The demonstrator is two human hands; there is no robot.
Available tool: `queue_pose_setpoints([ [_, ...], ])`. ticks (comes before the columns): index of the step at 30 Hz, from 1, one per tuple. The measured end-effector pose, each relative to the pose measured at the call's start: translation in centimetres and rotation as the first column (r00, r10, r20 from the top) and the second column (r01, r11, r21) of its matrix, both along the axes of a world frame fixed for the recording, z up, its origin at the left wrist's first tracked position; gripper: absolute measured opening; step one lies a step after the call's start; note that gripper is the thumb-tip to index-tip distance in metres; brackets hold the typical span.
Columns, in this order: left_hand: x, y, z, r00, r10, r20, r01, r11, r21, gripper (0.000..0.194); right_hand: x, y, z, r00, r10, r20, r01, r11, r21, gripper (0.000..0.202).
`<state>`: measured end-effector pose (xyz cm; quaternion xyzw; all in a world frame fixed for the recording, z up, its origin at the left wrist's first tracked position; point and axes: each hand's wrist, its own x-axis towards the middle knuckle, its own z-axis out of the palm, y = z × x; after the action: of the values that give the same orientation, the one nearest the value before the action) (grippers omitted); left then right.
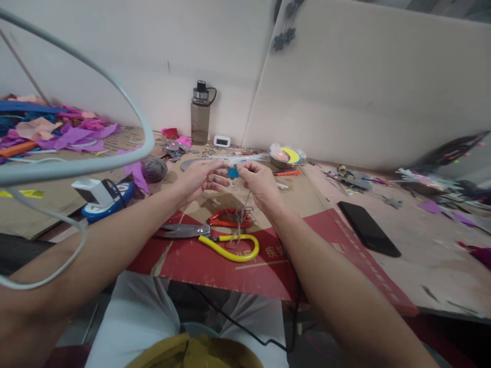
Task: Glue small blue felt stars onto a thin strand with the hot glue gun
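Note:
My left hand (201, 178) and my right hand (258, 180) meet above the workbench, both pinching a small blue piece (232, 173) between their fingertips. A thin grey cord (242, 214) hangs from the piece down to the table. Below the hands lie scissors (215, 234) with one red and one yellow handle, on a red cardboard sheet (268, 255).
A grey water bottle (200, 113) and a small white clock (222, 141) stand by the back wall. Purple and pink fabric scraps (57, 134) pile at the left. A black phone (368, 228) lies at the right. A ball of grey yarn (154, 169) and a bowl (286, 157) sit nearby.

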<state>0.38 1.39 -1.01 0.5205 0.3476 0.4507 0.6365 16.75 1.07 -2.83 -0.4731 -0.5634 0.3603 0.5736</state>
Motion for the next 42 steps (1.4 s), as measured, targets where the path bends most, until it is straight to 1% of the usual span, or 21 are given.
queue_pose_setpoints([
  [2,-0.1,0.2,0.0,0.999,0.033,-0.022,-0.032,0.998,0.045,0.023,-0.1,-0.1,0.1,1.000,0.020,-0.003,-0.020,1.000,-0.002,0.021],
  [6,-0.3,0.4,0.0,0.993,0.062,-0.102,-0.049,0.991,0.123,0.015,-0.2,-0.3,0.1,0.998,0.052,0.048,-0.052,0.999,0.012,0.020],
  [8,-0.3,0.5,-0.1,0.983,0.089,-0.163,-0.059,0.982,0.180,0.017,-0.2,-0.3,0.1,0.995,0.045,0.094,-0.048,0.998,0.026,0.019],
  [11,-0.3,0.4,-0.2,0.953,0.124,-0.275,-0.043,0.958,0.282,0.022,-0.2,-0.5,0.2,0.982,0.039,0.182,-0.048,0.998,0.045,0.018],
  [14,-0.4,0.4,-0.4,0.923,0.154,-0.354,-0.028,0.941,0.337,0.025,-0.3,-0.9,0.5,0.963,0.043,0.266,-0.062,0.996,0.063,0.016],
  [16,-0.5,0.5,-0.5,0.917,0.154,-0.367,-0.022,0.941,0.339,0.025,-0.3,-1.0,0.6,0.955,0.043,0.293,-0.066,0.995,0.070,0.014],
  [18,-0.6,0.8,-0.7,0.928,0.125,-0.351,-0.012,0.952,0.307,0.025,-0.3,-0.9,0.6,0.957,0.035,0.290,-0.057,0.996,0.070,0.012],
  [21,-0.8,1.3,-0.9,0.954,0.106,-0.282,-0.031,0.966,0.257,0.025,-0.2,-0.7,0.5,0.969,0.017,0.245,-0.029,0.999,0.044,0.014],
  [23,-0.9,1.5,-1.0,0.965,0.121,-0.233,-0.062,0.967,0.247,0.023,-0.1,-0.5,0.5,0.976,0.012,0.218,-0.017,1.000,0.022,0.016],
  [25,-0.9,1.4,-0.9,0.969,0.122,-0.215,-0.065,0.964,0.257,0.025,-0.1,-0.5,0.4,0.977,0.013,0.213,-0.016,1.000,0.013,0.017],
  [28,-0.7,0.9,-0.6,0.959,0.095,-0.265,-0.011,0.953,0.303,0.030,-0.2,-0.6,0.4,0.970,0.021,0.244,-0.027,0.999,0.022,0.016],
  [31,-0.6,0.5,-0.4,0.937,0.107,-0.334,0.010,0.943,0.331,0.031,-0.3,-0.9,0.5,0.956,0.039,0.292,-0.048,0.999,0.023,0.017],
  [35,-0.6,0.5,-0.5,0.916,0.141,-0.374,-0.018,0.949,0.314,0.029,-0.4,-1.1,0.5,0.945,0.037,0.326,-0.047,0.999,0.022,0.018],
  [39,-0.6,0.6,-0.5,0.909,0.132,-0.394,-0.026,0.965,0.261,0.026,-0.5,-1.0,0.5,0.928,0.025,0.372,-0.039,0.999,0.029,0.013],
  [42,-0.5,0.6,-0.5,0.908,0.178,-0.379,-0.083,0.963,0.255,0.022,-0.5,-0.8,0.3,0.923,0.040,0.382,-0.060,0.997,0.040,0.015],
])
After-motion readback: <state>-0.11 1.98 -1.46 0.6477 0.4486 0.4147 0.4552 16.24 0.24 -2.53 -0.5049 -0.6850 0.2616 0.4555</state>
